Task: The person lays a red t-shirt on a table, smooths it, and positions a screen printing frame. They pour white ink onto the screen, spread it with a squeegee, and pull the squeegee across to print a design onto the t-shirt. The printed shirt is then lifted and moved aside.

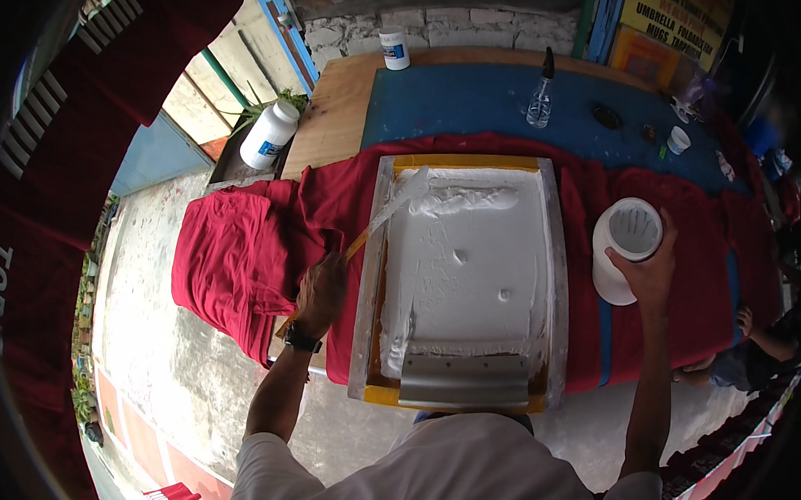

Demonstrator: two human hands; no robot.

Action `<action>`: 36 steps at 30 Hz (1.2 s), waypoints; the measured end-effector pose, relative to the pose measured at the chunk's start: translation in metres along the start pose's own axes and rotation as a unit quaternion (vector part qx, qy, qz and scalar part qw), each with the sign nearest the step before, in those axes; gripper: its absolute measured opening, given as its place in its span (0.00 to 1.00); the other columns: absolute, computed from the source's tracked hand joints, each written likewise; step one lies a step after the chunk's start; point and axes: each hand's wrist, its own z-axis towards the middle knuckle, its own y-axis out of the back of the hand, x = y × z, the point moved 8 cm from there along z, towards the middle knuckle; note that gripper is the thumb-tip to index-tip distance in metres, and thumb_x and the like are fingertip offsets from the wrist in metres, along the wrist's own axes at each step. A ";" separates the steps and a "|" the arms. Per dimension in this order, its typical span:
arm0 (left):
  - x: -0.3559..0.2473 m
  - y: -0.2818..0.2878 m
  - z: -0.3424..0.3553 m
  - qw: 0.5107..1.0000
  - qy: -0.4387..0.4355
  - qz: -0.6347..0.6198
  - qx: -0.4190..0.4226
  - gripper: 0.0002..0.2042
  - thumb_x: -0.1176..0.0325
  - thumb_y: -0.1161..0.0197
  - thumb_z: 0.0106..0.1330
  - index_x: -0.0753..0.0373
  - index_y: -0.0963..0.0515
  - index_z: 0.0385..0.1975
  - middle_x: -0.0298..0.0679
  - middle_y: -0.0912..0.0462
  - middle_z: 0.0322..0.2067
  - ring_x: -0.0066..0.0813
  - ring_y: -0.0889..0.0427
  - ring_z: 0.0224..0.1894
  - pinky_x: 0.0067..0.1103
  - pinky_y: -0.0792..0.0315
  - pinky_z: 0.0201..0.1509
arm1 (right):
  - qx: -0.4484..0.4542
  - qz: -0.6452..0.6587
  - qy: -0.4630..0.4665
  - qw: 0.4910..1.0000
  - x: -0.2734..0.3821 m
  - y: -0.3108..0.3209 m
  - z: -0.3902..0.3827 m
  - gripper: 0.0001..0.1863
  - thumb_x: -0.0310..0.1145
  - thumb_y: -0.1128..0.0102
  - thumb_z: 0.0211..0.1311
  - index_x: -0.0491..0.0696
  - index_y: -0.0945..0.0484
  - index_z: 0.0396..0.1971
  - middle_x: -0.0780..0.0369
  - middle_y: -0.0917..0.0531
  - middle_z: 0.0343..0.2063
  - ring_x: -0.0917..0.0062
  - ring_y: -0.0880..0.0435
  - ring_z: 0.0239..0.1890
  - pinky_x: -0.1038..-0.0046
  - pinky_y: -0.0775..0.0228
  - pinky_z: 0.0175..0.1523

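Red cloth (700, 261) lies under 1 frame (556, 260) of white paint (469, 264). The left hand (321, 292) curls its fingers around 1 yellow stick (356, 245); the right hand (651, 269), fingers wide, holds 1 white tub (607, 280) beside the frame.

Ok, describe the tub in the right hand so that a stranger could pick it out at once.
Start from the large rectangular frame with white paste on the red cloth. Just to its right, the right hand holds a white tub. Unlike the large jar at back left and the small jar at the back, it is hand-held, its streaked inside showing.
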 end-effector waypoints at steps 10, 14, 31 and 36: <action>-0.006 0.037 0.018 0.970 -0.075 -0.191 0.131 0.09 0.67 0.38 0.82 0.65 0.16 0.41 0.33 0.29 0.19 0.20 0.30 0.18 0.24 0.32 0.23 | -0.001 -0.035 0.028 0.999 0.010 -0.002 -0.001 0.65 0.38 0.05 0.38 0.44 0.39 0.77 0.45 0.18 0.64 0.49 0.15 0.66 0.48 0.22 0.70; -0.007 0.051 0.022 0.922 0.112 -0.284 0.240 0.17 0.54 0.40 0.84 0.62 0.14 0.41 0.26 0.29 0.20 0.12 0.33 0.18 0.18 0.41 0.21 | -0.006 -0.049 0.023 0.999 0.011 -0.002 -0.004 0.65 0.40 0.05 0.37 0.45 0.39 0.77 0.46 0.17 0.63 0.47 0.15 0.65 0.45 0.22 0.69; -0.291 0.108 0.131 0.922 -0.207 0.047 0.324 0.19 0.56 0.38 0.81 0.69 0.11 0.41 0.43 0.19 0.21 0.28 0.22 0.25 0.30 0.28 0.34 | -0.052 -0.140 0.092 0.985 0.039 0.001 -0.016 0.61 0.51 0.08 0.43 0.41 0.37 0.72 0.44 0.18 0.61 0.47 0.16 0.64 0.41 0.30 0.73; -0.379 0.057 0.145 0.873 -0.343 0.132 0.321 0.20 0.53 0.39 0.80 0.66 0.09 0.44 0.47 0.12 0.28 0.33 0.16 0.28 0.31 0.23 0.37 | -0.045 -0.127 0.069 0.988 0.032 0.000 -0.019 0.64 0.49 0.07 0.42 0.42 0.39 0.76 0.44 0.19 0.61 0.45 0.19 0.65 0.43 0.32 0.75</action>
